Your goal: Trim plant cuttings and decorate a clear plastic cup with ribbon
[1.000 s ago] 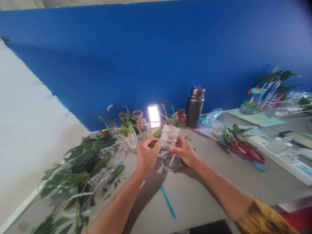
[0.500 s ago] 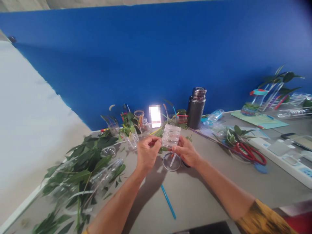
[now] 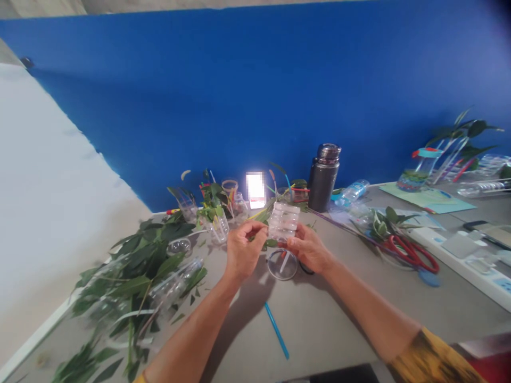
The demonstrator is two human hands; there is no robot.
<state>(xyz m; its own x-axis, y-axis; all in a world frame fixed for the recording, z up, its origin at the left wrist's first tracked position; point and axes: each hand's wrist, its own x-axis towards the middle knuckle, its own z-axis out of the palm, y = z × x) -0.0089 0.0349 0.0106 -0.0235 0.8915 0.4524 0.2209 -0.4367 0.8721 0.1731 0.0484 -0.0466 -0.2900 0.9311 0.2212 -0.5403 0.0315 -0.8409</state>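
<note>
A clear ribbed plastic piece is held up above the middle of the table. My right hand grips its lower right side between thumb and fingers. At its left edge, my left hand has thumb and index finger pinched together; what lies in that pinch is too small to make out. A green leaf shows just under the plastic piece, between the hands. Below them a round clear container stands on the table with a white stick in it. Nearer to me lies a blue straw.
Leafy branches and clear plastic bottles cover the left side. A dark thermos stands behind my right hand. Red-handled scissors and a white power strip lie at the right. A bright screen stands at the back.
The whole view has shifted slightly. The clear plastic piece looks tilted a little more, with both hands in nearly the same pose around it.
</note>
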